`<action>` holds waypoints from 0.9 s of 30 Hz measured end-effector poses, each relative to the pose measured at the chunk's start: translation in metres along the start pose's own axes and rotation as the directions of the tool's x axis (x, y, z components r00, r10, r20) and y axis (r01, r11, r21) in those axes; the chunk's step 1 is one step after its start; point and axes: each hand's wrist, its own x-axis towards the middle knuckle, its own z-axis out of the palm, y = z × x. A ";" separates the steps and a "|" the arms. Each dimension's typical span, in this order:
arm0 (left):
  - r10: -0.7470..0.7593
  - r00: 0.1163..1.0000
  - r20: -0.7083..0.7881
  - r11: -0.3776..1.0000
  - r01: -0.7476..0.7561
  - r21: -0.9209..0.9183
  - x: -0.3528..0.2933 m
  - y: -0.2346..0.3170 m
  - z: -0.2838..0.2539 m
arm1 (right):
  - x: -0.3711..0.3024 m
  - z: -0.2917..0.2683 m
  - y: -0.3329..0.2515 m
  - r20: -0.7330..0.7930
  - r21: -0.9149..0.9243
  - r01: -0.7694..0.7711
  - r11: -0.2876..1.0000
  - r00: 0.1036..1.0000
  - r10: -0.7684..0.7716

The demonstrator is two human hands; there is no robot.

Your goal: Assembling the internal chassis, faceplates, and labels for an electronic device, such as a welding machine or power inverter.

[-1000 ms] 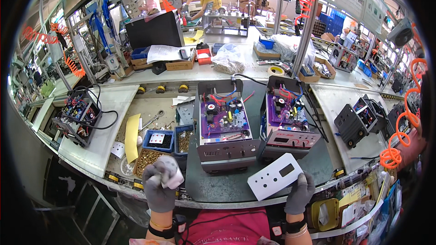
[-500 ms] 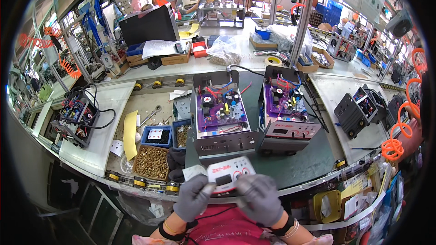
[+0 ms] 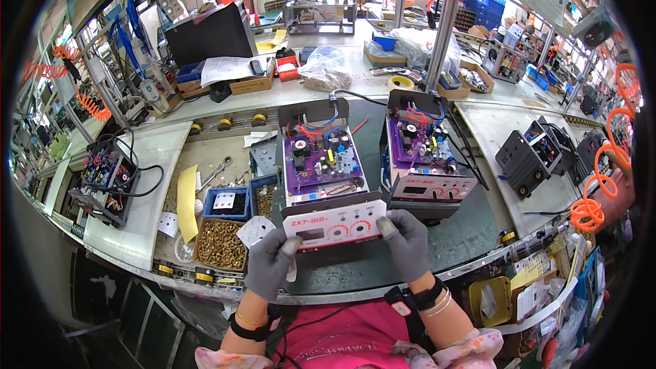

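Both my hands wear grey gloves. My left hand (image 3: 270,260) pinches the left end of a white front-panel label (image 3: 335,227) with red print, a dark window and round dial marks. Its right end is pinched by my right hand (image 3: 408,242). The label is held level at the dark front plate (image 3: 335,206) of an open machine chassis (image 3: 324,157) with a purple circuit board; whether they touch, I cannot tell. A whitish sheet with dark holes (image 3: 255,231) juts out beside my left hand. To the right stands a second open chassis (image 3: 420,140), bearing a similar white label (image 3: 434,190).
Left of my hands are a box of brass-coloured fittings (image 3: 221,244), a blue bin (image 3: 227,203), a yellow strip (image 3: 186,203) and a wrench (image 3: 217,172). Further machines stand at the left (image 3: 104,181) and right (image 3: 540,157). Orange coiled hose (image 3: 593,188) hangs at the right.
Both hands have moved forward, bringing the label from near my body up to the chassis front. The label is now level and its right end is gripped. My view has shifted slightly.
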 end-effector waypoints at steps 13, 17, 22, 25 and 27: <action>0.111 0.991 -0.080 0.987 -0.119 -0.104 0.013 -0.021 0.006 | 0.015 0.009 0.014 -0.096 -0.076 0.121 0.990 0.987 -0.128; 0.112 0.989 -0.095 0.991 -0.119 -0.064 0.014 -0.019 0.005 | 0.015 0.009 0.015 -0.103 -0.089 0.114 0.990 0.987 -0.123; 0.100 0.988 -0.114 0.989 -0.111 -0.097 0.013 -0.013 0.006 | 0.016 0.012 0.011 -0.099 -0.101 0.114 0.988 0.987 -0.124; 0.100 0.988 -0.118 0.992 -0.108 -0.064 0.014 -0.011 0.008 | 0.015 0.012 0.009 -0.105 -0.110 0.100 0.989 0.988 -0.112; 0.092 0.989 -0.118 0.993 -0.100 -0.060 0.013 -0.011 0.008 | 0.015 0.011 0.013 -0.118 -0.097 0.117 0.988 0.985 -0.129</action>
